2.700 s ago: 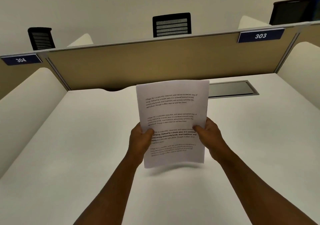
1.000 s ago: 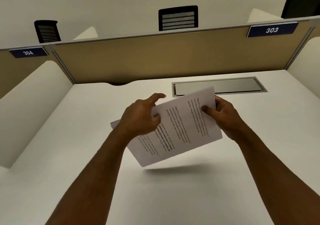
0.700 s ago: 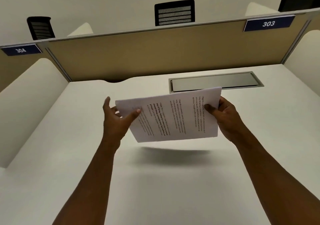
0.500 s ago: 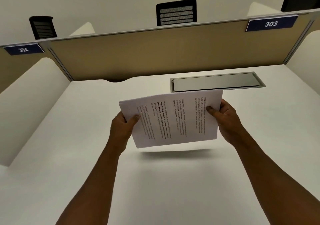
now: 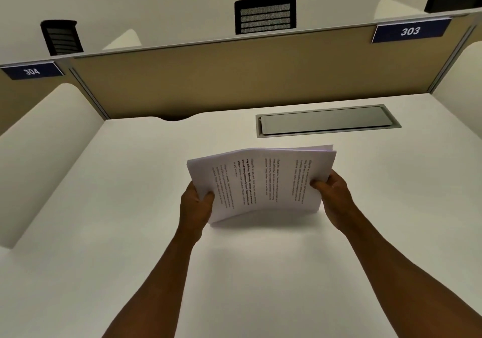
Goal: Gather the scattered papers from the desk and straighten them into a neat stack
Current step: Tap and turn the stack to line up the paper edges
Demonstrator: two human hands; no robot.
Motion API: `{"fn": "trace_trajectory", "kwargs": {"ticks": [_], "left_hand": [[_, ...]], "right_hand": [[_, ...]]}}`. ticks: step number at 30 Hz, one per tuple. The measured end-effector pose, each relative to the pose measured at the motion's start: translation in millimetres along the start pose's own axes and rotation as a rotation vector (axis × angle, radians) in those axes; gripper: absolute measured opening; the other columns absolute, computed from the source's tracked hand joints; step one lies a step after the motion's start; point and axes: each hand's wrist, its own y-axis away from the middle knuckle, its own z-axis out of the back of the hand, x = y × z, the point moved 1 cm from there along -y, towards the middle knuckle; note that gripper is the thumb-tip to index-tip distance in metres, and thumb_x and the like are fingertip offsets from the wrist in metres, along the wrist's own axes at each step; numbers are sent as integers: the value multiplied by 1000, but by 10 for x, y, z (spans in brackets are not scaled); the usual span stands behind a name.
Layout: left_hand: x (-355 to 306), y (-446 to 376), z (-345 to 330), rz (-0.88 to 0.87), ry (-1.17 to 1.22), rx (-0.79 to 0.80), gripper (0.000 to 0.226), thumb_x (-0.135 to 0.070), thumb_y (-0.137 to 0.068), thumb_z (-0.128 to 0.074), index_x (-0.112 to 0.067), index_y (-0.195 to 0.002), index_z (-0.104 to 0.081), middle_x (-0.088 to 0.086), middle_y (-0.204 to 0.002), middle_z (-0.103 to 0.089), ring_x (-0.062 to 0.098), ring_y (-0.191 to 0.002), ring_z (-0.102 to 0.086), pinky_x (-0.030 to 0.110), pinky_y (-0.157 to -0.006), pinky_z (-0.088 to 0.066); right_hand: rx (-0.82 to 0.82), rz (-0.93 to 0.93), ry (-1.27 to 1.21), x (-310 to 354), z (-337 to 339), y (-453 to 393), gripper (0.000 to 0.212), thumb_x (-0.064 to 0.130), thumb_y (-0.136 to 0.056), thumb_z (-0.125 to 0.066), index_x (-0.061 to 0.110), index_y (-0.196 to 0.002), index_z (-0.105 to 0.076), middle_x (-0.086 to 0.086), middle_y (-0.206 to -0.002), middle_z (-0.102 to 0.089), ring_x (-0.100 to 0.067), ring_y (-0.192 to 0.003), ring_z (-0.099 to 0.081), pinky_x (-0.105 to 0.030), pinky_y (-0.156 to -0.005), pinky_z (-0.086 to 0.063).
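Note:
A stack of printed white papers stands on its long edge, turned sideways, with the lower edge touching or just above the white desk. The sheets bow slightly and their top edges are a little uneven at the right corner. My left hand grips the stack's left short edge, thumb on the front. My right hand grips the right short edge the same way. No loose sheets lie elsewhere on the desk.
A grey cable flap is set into the desk behind the papers. A tan partition with labels 304 and 303 closes the back. White side dividers flank the desk. Black chair backs show beyond.
The stack was turned from upright to sideways; my left hand let go, then took the left edge again. Since half a second ago the stack has come down to the desk and bowed.

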Motion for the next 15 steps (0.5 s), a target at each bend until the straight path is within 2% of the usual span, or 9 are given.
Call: {"fn": "trace_trajectory", "kwargs": {"ticks": [3,10,15], "left_hand": [[69,37,-31,27,-18,5,37,5,-92,-53,-21,-118,-55,-1,-107,-65,24,-105,-63,45,-89,-55],[96,75,-18,34,-14,-19,37,6,-92,-53,-23,-115,-54,-7,-102,-64,13,-96,-62,36,-84,-54],[115,115,-29,34,-17,-4,36,6,-92,-54,-22,-115,-54,-7,-101,-63,10,-94,-61,31,-81,-53]], "right_hand": [[6,-39,8,-127,-17,21,36,-6,-91,-49,18,-115,-59,-8,-110,-66,-32,-108,-62,-48,-92,-52],[-2,-30,-2,-85,-28,33,36,-6,-91,-48,25,-102,-62,-5,-104,-68,-30,-101,-63,-45,-87,-53],[13,-37,34,-113,-32,38,32,-1,-91,-54,26,-105,-64,-5,-106,-69,-31,-106,-61,-50,-95,-50]]}}
